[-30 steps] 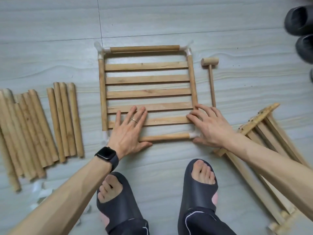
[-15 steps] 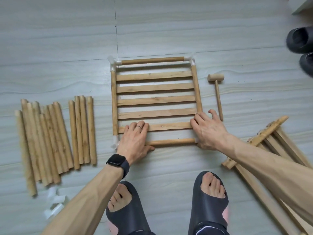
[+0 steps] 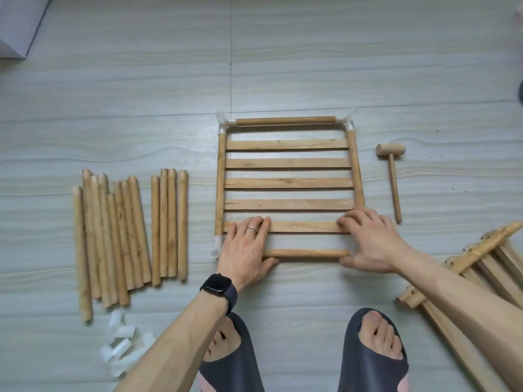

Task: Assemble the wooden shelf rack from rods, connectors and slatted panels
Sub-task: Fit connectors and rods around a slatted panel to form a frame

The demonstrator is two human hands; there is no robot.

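Observation:
A slatted panel (image 3: 285, 182) lies flat on the floor, framed by rods and white corner connectors (image 3: 223, 121). My left hand (image 3: 246, 247) rests its straight fingers on the nearest slat (image 3: 305, 227), its thumb against the near side of the near rod (image 3: 305, 253). My right hand (image 3: 368, 244) covers the near right corner, with bent fingers pressing on the slat's right end and the thumb at the rod's right end. The near left connector (image 3: 216, 247) shows beside my left hand. The near right connector is hidden.
Several loose rods (image 3: 119, 230) lie in two groups at the left, with loose white connectors (image 3: 121, 349) below them. A small wooden mallet (image 3: 392, 171) lies right of the panel. More slatted panels (image 3: 481, 267) are stacked at the right. My slippered feet (image 3: 226, 357) stand close below.
My left hand's fingers have drawn back from two slats onto the nearest one. My right hand has slid down over the near right corner. The view has shifted.

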